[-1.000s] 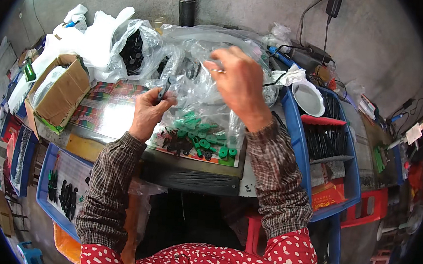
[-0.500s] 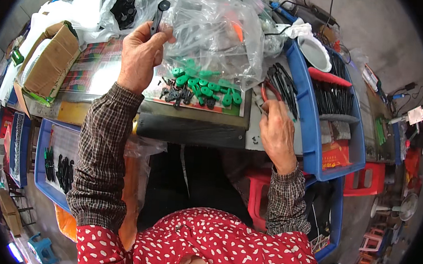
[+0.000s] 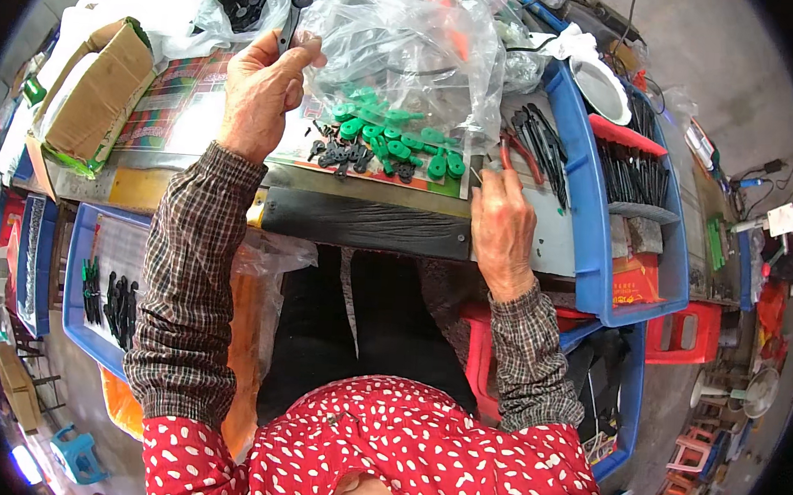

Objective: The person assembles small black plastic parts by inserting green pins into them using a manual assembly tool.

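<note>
My left hand [image 3: 262,86] is raised over the table, its fingers closed on a black plastic piece [image 3: 289,30] with a long shaft and a round, spoon-like head pointing up. My right hand [image 3: 503,220] is curled at the table's front edge; a thin light tip [image 3: 477,172] shows by its fingertips, but what it grips is mostly hidden. Just beyond it lie red-handled pliers [image 3: 524,157]. Between the hands is a pile of green round-headed plastic pieces [image 3: 390,141], with small black parts [image 3: 340,154] at its left.
A clear plastic bag [image 3: 401,45] lies behind the green pieces. On the right, a blue bin [image 3: 592,215] holds long black pieces; more black strips [image 3: 539,142] lie beside it. A torn cardboard box [image 3: 99,93] stands left. Below left is another blue tray [image 3: 78,271].
My right hand has moved left, away from the red-handled pliers, which now show more fully. My left hand still holds the black piece up. The whole view has shifted slightly.
</note>
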The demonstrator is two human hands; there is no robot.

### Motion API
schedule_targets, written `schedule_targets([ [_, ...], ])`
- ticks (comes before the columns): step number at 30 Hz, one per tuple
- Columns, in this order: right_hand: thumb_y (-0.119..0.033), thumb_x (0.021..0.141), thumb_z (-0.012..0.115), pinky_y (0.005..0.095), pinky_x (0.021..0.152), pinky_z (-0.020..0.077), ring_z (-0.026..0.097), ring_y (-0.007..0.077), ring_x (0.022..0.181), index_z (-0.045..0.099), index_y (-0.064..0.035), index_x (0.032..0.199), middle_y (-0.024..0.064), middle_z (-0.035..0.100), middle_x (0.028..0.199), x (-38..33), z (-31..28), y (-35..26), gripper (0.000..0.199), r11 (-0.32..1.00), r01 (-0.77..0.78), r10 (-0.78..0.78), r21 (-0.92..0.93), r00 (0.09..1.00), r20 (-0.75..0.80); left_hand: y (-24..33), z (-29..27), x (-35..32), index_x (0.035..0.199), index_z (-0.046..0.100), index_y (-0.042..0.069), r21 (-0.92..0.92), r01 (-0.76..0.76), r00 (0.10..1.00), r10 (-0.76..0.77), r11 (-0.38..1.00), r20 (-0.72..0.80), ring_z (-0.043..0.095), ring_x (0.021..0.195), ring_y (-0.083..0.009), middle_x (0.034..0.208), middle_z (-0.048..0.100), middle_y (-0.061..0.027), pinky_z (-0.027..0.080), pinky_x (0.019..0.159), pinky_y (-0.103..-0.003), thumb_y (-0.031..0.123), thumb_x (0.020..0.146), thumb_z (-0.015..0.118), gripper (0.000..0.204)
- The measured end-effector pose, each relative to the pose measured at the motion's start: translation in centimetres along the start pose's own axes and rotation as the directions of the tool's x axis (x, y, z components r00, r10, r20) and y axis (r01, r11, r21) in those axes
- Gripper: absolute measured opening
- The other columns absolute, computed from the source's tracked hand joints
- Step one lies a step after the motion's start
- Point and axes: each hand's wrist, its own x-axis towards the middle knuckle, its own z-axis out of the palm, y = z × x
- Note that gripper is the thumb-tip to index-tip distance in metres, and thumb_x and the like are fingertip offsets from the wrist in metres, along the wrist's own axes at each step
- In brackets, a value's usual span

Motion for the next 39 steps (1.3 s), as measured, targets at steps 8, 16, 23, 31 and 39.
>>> schedule_targets([
  [8,0.0,0.08,0.059,0.0374,0.061,0.0519,0.063,0.0286,0.073,0.057,-0.0018,0.088,0.0133,0.054,0.084,1.1,-0.3,-6.0,0.008,0.916,0.217,-0.244,0.337,0.969,0.039,0.7,-0.5,0.7,0.097,0.063,0.005,0.167,-0.01,0.999,0.003,0.986,0.04,0.037,0.05,0.0005,0.083,0.066,-0.0037,0.027,0.042,-0.016,0.009,0.088,0.064,0.01],
  [16,-0.003,0.072,0.06,0.0335,0.06,0.0546,0.065,0.0243,0.075,0.061,-0.0005,0.077,0.0127,0.059,0.081,6.6,5.7,-13.7,0.006,0.878,0.453,-0.468,0.156,0.881,0.074,1.7,-0.3,1.5,0.098,0.065,0.007,0.213,0.004,0.995,-0.025,0.977,0.097,0.038,0.048,0.0019,0.081,0.067,-0.0018,0.026,0.04,-0.015,0.011,0.087,0.067,0.012],
  [23,-0.011,0.072,0.06,0.034,0.06,0.0482,0.056,0.025,0.082,0.062,-0.003,0.077,0.0103,0.058,0.081,7.7,7.2,-15.5,0.01,0.84,0.538,-0.535,0.064,0.843,-0.062,1.9,-1.2,1.8,0.094,0.063,0.006,0.31,0.026,0.999,-0.036,0.95,0.027,0.036,0.046,-0.0005,0.076,0.065,-0.001,0.024,0.039,-0.019,0.013,0.084,0.069,0.013],
  [31,-0.007,0.077,0.066,0.0378,0.063,0.0501,0.061,0.0276,0.071,0.061,-0.0031,0.086,0.0108,0.06,0.075,7.4,-2.5,-12.2,0.011,0.844,0.413,-0.344,0.342,0.906,-0.244,1.5,-0.5,-0.4,0.087,0.063,0.005,0.193,-0.027,0.999,0.019,0.981,0.042,0.036,0.047,-0.0006,0.073,0.062,0.0006,0.026,0.041,-0.019,0.013,0.086,0.066,0.009],
  [39,-0.003,0.082,0.061,0.042,0.079,0.05,0.061,0.0355,0.093,0.061,0.003,0.104,0.0195,0.063,0.102,10.3,-1.7,-6.3,0.022,0.92,0.362,-0.35,0.149,0.931,-0.102,2.1,1.8,-2.8,0.086,0.06,0.003,0.125,-0.047,0.999,0.049,0.991,-0.02,0.035,0.046,-0.001,0.068,0.059,0.0009,0.025,0.04,-0.019,0.008,0.086,0.064,0.006],
])
